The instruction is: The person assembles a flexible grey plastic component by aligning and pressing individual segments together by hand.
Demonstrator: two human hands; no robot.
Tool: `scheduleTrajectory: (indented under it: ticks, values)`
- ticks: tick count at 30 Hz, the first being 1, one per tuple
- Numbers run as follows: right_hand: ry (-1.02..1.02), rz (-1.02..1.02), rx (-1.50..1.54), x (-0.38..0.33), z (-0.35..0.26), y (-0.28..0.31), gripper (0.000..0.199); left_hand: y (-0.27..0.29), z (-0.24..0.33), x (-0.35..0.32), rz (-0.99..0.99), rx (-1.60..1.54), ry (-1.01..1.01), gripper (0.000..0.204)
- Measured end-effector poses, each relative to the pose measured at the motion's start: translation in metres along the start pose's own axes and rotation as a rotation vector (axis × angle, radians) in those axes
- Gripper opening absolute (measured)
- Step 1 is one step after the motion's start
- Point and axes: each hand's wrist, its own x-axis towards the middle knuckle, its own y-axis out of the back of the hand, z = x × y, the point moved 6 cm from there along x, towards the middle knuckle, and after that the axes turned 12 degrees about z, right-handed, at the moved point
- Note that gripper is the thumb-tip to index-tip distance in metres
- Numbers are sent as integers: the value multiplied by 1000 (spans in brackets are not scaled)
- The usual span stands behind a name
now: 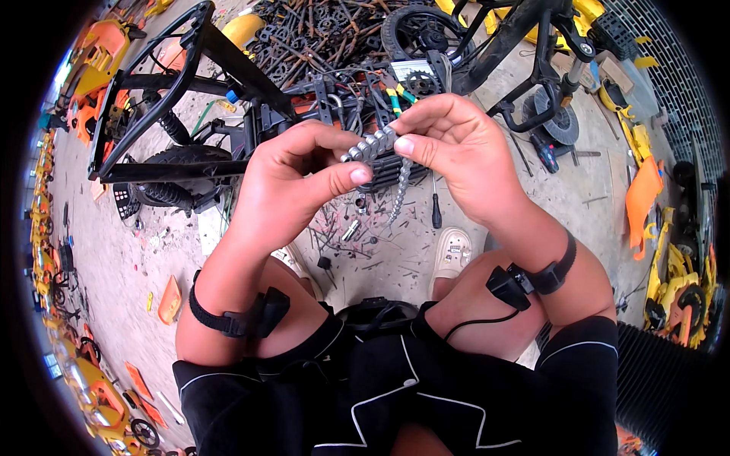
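Note:
A silver-grey chain is held up between my two hands, its upper length sloping from lower left to upper right. My left hand pinches the left end between thumb and fingers. With thumb and forefinger, my right hand grips the chain farther along. The rest of it hangs below the right hand toward the floor. Beneath lie a small silver cylindrical part and a black-handled screwdriver. Behind my hands, pliers with green and yellow handles rest among metal parts.
A black frame stands on the left, another on the right. Rusty crank parts are heaped at the back near a wheel. A power drill lies at right. Orange panels line the right side; bits litter the floor.

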Motion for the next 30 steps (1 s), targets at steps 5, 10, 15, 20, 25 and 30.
scheduleTrajectory:
  ticks: [5, 10, 15, 20, 25, 30]
  values:
    - [-43, 7, 62, -2, 3, 0, 21, -7, 3, -1, -58, -107, 18, 29]
    - [-158, -13, 137, -7, 10, -4, 23, -14, 2, -6, -156, -122, -70, 29]
    - [-198, -24, 275, -18, 13, -17, 19, -24, 0, -6, -52, -26, -144, 17]
    - [-143, -26, 208, -17, 9, -19, 17, -22, 4, -7, -130, -7, -108, 38]
    - [-86, -71, 125, -17, 8, -21, 15, -27, 4, -13, -288, 49, -127, 72]
    - [-104, -114, 172, -20, 9, -26, 15, -27, 0, -14, -240, 31, -149, 70]
